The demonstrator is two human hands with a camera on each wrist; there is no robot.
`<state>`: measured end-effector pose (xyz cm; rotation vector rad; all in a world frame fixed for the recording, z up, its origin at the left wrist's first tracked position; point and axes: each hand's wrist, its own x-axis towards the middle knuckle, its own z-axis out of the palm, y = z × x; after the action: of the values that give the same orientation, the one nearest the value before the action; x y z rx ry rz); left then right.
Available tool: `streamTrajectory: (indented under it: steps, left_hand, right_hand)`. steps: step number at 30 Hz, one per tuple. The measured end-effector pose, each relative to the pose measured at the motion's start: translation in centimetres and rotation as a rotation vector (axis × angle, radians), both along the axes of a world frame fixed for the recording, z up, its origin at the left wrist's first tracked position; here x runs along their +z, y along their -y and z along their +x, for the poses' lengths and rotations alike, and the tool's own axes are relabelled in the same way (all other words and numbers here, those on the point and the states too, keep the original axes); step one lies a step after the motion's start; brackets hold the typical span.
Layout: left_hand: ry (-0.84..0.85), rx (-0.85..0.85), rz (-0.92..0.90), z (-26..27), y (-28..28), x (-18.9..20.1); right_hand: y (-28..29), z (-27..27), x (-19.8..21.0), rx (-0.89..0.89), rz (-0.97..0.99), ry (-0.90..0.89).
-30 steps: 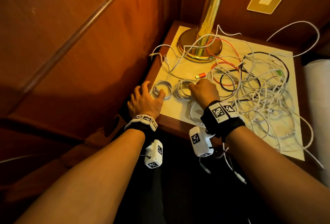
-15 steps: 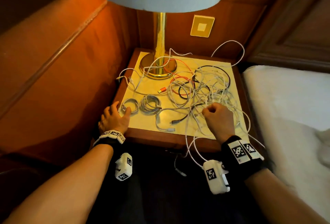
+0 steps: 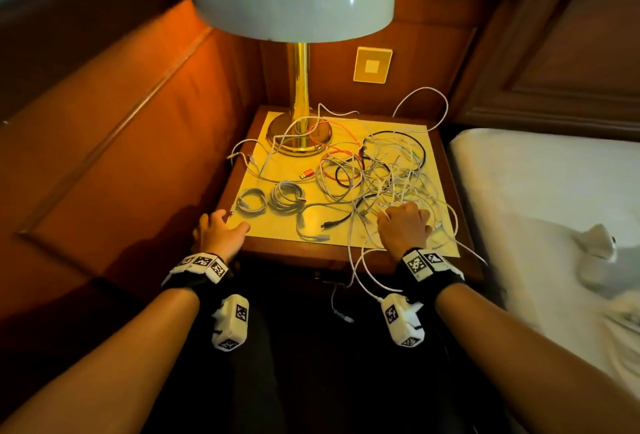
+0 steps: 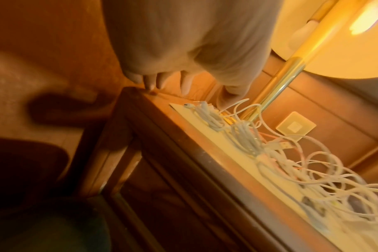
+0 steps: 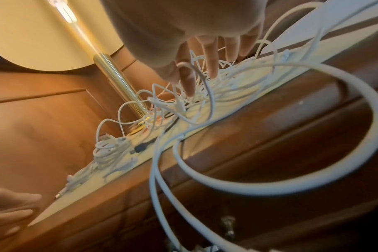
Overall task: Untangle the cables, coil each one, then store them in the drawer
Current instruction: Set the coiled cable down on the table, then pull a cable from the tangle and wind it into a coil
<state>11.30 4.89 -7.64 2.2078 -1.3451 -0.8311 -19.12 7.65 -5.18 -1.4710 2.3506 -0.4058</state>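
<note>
Tangled cables (image 3: pixel 384 174) being sorted on a nightstand (image 3: pixel 332 262).
A white strand is being pinched by the right hand (image 3: pixel 403 227); the left hand (image 3: pixel 220 231), fingers relaxed, is being rested on the corner.

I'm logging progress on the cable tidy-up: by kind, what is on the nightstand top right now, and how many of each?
Coiled white cables: 2
Tangle of loose cables: 1 (white, black and orange-red strands, too knotted to count singly)
Brass lamp: 1
Total: 4
</note>
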Motion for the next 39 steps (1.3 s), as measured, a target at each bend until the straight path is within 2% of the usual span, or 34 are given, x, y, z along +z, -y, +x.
streamTrajectory:
  steps: [2, 4, 5, 8, 10, 12, 15, 19, 25, 30, 35, 39]
  left_hand:
    - [0.017, 0.013, -0.104, -1.0, -0.8, 1.2]
    - [0.019, -0.021, -0.189, -2.3, -1.1, 2.5]
    - [0.016, -0.063, -0.218, -3.1, -1.1, 3.1]
    - [-0.095, -0.221, -0.314, -6.1, -0.9, 4.9]
    - [-0.197, -0.342, -0.347, -8.7, -1.3, 6.3]
    - [-0.221, -0.487, -0.404, -11.6, -1.7, 7.6]
    - [-0.227, -0.633, -0.504, -15.5, -1.4, 10.0]
    - [-0.220, -0.760, -0.576, -19.7, 0.1, 14.1]
    - [-0.379, -0.854, -0.437, -23.2, 2.0, 17.4]
    - [-0.097, -0.821, -0.495, -22.8, 4.2, 16.7]
    - [0.078, -0.852, -0.556, -20.3, 7.0, 16.5]
    - [0.181, -0.763, -0.569, -17.5, 8.3, 17.9]
  right_hand:
    - [0.3, -0.2, 1.0, 0.020, -0.109, 0.117]
    - [0.6, -0.5, 2.4, -0.002, -0.205, 0.384]
    - [0.6, -0.7, 3.3, -0.016, -0.252, 0.479]
    - [0.9, -1.4, 6.4, 0.003, -0.359, 0.583]
    - [0.4, -1.5, 9.2, 0.022, -0.428, 0.752]
    - [-0.4, -1.5, 12.0, 0.079, -0.501, 0.884]
    - [-1.6, -1.6, 15.7, 0.208, -0.564, 0.835]
    - [-2.6, -2.2, 20.7, 0.281, -0.631, 0.713]
    - [-3.1, -3.7, 26.3, 0.353, -0.751, 0.714]
    - [-3.7, -6.1, 28.7, 0.313, -0.841, 0.791]
    - [-3.5, -8.2, 27.3, 0.128, -0.872, 0.876]
    - [-3.6, -10.3, 27.2, -0.052, -0.945, 0.954]
